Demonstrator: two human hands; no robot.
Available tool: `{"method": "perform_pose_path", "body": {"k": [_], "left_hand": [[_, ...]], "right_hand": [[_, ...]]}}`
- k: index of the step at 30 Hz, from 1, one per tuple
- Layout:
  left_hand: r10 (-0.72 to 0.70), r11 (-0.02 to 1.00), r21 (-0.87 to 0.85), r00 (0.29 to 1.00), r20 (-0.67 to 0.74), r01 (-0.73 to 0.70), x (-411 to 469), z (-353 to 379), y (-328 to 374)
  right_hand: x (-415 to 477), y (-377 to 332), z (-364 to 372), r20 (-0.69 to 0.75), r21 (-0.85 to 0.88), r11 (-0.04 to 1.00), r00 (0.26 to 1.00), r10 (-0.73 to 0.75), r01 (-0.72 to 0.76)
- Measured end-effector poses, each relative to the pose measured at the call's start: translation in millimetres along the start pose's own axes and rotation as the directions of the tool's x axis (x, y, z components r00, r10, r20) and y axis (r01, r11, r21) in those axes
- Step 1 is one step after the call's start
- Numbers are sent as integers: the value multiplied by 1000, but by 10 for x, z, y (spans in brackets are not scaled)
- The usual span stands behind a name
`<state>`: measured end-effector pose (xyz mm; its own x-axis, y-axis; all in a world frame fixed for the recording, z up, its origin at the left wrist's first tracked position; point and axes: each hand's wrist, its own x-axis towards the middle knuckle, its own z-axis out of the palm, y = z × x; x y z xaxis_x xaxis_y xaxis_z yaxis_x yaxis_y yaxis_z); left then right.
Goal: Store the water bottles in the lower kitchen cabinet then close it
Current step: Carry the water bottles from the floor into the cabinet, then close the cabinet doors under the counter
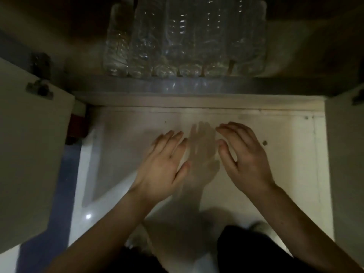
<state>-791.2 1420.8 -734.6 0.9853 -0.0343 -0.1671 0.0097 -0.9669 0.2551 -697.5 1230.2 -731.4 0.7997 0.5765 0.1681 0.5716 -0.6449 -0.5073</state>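
Head view: water bottles (183, 42) packed in the open lower cabinet (275, 85); left hand (167, 162) and right hand (244, 154) empty, fingers spread, above the floor (285, 174). Likely heavy, slick, crushable; best gripped mid-body. Doors (29, 154) unclosed.

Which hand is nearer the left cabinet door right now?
Left. The left hand hovers over the floor just right of the left cabinet door; the right hand is farther right, nearer the opposite door.

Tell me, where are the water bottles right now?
In the head view, the water bottles stand packed together inside the open lower cabinet, top centre, beyond both empty hands and between the two open doors.
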Motion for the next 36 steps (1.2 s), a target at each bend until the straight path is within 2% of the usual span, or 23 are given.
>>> {"method": "perform_pose_path", "body": {"k": [3, 7, 16, 20, 23, 26, 30, 32, 36], "left_hand": [[-44, 998, -34, 996, 74, 46, -306, -627, 280], [-5, 990, -142, 999, 38, 11, -471, -1784, 864], [146, 975, -161, 989, -37, -150, -681, -5028, 2231], [237, 967, -90, 971, -32, -239, -704, -6198, 2636], [270, 956, -89, 958, -93, -278, -705, -6815, 2865], [296, 945, -80, 935, -197, -316, -728, -7187, 3067], [297, 948, -36, 921, -254, -316, -666, -7184, 3241], [308, 946, -24, 921, -238, -323, -572, -6991, 3276], [297, 955, 12, 949, -103, -298, -251, -6570, 3332]], "right_hand": [[-176, -378, -670, 75, 87, 992, 994, 80, -87], [-242, -987, -1722, 109, 47, 980, 977, 185, -191], [69, -2485, -4692, -36, 106, 916, 919, 393, -387], [230, -2964, -5834, -119, 58, 924, 916, 383, -378], [269, -3100, -6450, -161, 0, 923, 911, 380, -385], [252, -3083, -6855, -235, -36, 932, 910, 342, -360], [118, -2887, -7107, -299, -121, 916, 894, 335, -384], [-8, -2719, -7099, -258, -172, 876, 879, 401, -451], [-231, -2297, -6938, -130, -204, 790, 816, 563, -578]]}}
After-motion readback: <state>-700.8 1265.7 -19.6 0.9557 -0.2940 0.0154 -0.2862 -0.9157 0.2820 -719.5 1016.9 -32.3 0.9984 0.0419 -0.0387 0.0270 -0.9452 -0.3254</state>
